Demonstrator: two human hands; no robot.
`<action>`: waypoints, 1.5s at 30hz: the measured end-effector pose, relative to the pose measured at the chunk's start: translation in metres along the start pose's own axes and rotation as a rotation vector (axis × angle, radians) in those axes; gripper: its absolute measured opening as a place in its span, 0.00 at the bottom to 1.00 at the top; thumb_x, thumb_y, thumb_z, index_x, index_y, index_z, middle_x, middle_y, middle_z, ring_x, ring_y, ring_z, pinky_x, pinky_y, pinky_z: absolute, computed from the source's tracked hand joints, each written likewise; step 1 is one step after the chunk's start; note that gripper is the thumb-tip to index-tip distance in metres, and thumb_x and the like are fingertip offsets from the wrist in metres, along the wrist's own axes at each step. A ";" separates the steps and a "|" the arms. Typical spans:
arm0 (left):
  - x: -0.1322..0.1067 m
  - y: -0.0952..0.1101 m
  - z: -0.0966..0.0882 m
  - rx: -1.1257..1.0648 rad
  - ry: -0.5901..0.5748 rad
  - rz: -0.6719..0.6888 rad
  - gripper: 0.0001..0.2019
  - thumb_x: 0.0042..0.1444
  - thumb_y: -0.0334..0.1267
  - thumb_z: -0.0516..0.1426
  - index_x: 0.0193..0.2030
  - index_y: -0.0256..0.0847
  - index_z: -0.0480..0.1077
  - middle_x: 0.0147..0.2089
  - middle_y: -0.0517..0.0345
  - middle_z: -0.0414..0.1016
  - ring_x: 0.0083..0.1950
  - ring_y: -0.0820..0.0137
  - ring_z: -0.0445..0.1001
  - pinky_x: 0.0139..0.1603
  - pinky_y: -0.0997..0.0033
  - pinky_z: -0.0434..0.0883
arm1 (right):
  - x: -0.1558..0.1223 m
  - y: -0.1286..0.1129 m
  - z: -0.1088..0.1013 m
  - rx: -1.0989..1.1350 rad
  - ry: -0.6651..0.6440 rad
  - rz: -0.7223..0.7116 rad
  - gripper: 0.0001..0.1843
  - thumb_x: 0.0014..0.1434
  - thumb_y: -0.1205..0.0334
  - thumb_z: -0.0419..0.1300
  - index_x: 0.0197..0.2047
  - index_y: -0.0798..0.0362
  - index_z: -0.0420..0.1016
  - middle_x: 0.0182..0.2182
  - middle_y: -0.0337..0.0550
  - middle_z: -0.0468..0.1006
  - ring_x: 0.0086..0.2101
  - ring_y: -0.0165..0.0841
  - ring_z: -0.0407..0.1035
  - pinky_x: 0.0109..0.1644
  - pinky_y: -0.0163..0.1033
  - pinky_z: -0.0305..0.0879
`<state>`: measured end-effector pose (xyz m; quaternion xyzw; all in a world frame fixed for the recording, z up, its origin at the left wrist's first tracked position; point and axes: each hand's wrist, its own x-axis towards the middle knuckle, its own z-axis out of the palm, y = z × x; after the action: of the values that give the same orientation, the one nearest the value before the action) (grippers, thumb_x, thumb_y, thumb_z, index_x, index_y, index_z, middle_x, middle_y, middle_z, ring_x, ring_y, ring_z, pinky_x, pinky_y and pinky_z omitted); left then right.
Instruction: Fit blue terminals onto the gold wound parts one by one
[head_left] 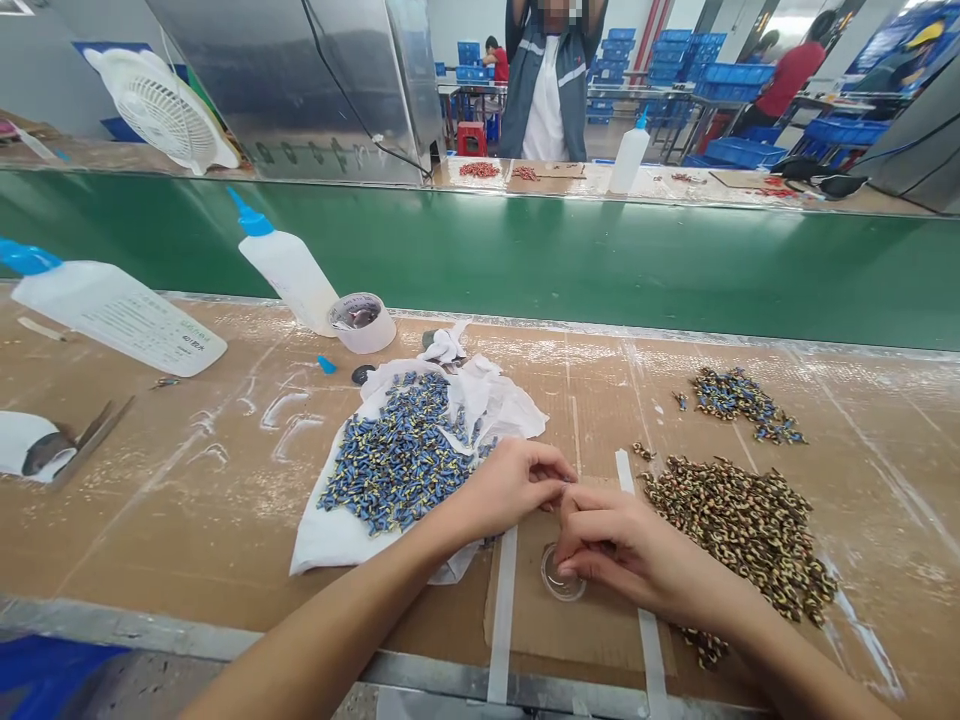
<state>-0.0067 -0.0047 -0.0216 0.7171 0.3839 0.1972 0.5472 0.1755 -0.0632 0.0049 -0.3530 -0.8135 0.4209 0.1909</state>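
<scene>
My left hand [514, 483] and my right hand [619, 548] meet fingertip to fingertip over a taped cardboard pad [592, 620] at the bench's near edge. Both are pinched closed on something too small to name. A small clear round dish [561, 580] lies just under my right hand. Left of my hands, a heap of small blue parts [397, 455] rests on a white cloth [495, 400]. To the right spreads a large pile of brown and gold parts [742, 525].
A smaller blue heap [739, 400] lies at the far right. Two white squeeze bottles with blue caps [289, 270] [112, 310] and a tape roll [364, 320] stand at the left. A green conveyor belt [600, 265] runs behind, a white fan [161, 110] and a standing person [546, 85] beyond.
</scene>
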 end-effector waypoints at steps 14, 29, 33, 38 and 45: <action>0.001 0.003 0.000 -0.033 -0.036 -0.051 0.08 0.54 0.36 0.58 0.38 0.36 0.76 0.28 0.57 0.75 0.30 0.72 0.72 0.31 0.75 0.67 | -0.006 0.008 -0.017 0.279 0.348 0.127 0.09 0.63 0.57 0.59 0.33 0.51 0.74 0.29 0.41 0.77 0.31 0.33 0.70 0.36 0.37 0.66; 0.000 0.003 0.001 -0.002 -0.035 -0.041 0.08 0.55 0.37 0.59 0.38 0.35 0.76 0.28 0.57 0.76 0.29 0.72 0.72 0.32 0.75 0.67 | 0.001 0.022 -0.010 0.024 0.625 0.164 0.09 0.62 0.57 0.58 0.33 0.52 0.75 0.31 0.43 0.80 0.32 0.36 0.73 0.36 0.39 0.66; 0.000 0.003 0.001 -0.002 -0.043 -0.034 0.08 0.55 0.37 0.59 0.37 0.35 0.75 0.27 0.58 0.75 0.29 0.72 0.72 0.31 0.75 0.66 | 0.000 0.021 -0.009 0.024 0.606 0.157 0.09 0.63 0.57 0.58 0.33 0.52 0.75 0.31 0.43 0.80 0.32 0.36 0.73 0.36 0.39 0.66; -0.001 0.004 0.002 0.024 -0.019 -0.007 0.06 0.55 0.36 0.59 0.35 0.35 0.75 0.25 0.59 0.74 0.28 0.73 0.71 0.30 0.76 0.64 | 0.000 0.021 -0.009 0.030 0.595 0.163 0.09 0.63 0.58 0.58 0.34 0.51 0.75 0.31 0.42 0.79 0.33 0.36 0.72 0.36 0.39 0.65; -0.001 0.004 0.001 0.052 -0.026 0.016 0.06 0.55 0.36 0.58 0.34 0.36 0.75 0.25 0.60 0.73 0.28 0.74 0.69 0.30 0.77 0.62 | 0.002 0.021 -0.008 0.030 0.570 0.153 0.09 0.63 0.58 0.58 0.34 0.51 0.74 0.30 0.42 0.78 0.33 0.36 0.71 0.37 0.39 0.65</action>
<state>-0.0051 -0.0071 -0.0177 0.7368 0.3758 0.1822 0.5317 0.1874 -0.0491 -0.0078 -0.5144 -0.6919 0.3299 0.3844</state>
